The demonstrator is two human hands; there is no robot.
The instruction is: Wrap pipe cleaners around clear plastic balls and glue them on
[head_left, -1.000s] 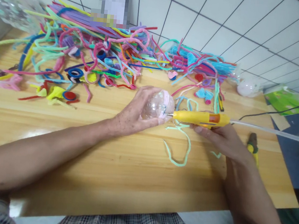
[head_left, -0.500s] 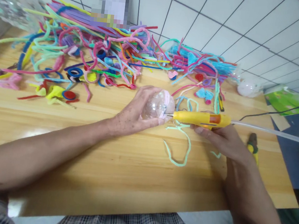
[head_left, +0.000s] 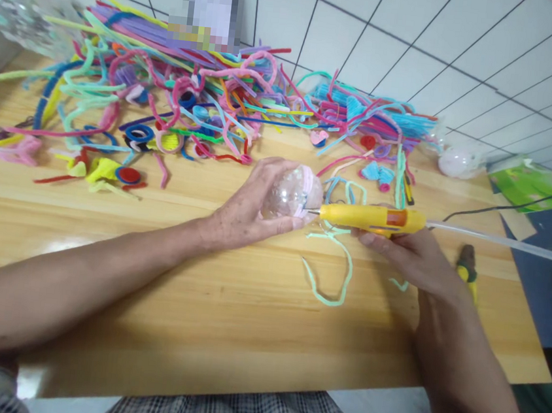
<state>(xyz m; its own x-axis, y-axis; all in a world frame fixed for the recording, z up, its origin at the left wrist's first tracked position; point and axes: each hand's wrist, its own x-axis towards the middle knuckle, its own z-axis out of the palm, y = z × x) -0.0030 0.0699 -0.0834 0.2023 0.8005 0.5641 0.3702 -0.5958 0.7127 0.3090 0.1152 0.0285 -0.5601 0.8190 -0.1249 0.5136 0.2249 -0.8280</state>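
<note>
My left hand (head_left: 251, 207) is wrapped round a clear plastic ball (head_left: 284, 194), with a pale pink strip (head_left: 307, 182) along its right side. In my right hand (head_left: 412, 253) is a yellow hot glue gun (head_left: 368, 217), its handle mostly hidden by the fingers. The gun's thin metal nozzle meets the ball near the strip, close to my left thumb; whether it touches I cannot tell. A long translucent glue stick (head_left: 503, 243) sticks out of its back end. Below the nozzle a light green pipe cleaner (head_left: 348, 273) curls on the wooden table (head_left: 223, 332).
Along the tiled wall lies a heap of coloured pipe cleaners (head_left: 209, 88). Pliers (head_left: 467, 269) rest to the right of my right hand. A second ball (head_left: 458, 161), a green packet (head_left: 529, 184) and a black cord (head_left: 503, 207) are at the right back.
Almost nothing differs. Both hands, the ball and the glue gun keep their places, apart from a very slight shift.
</note>
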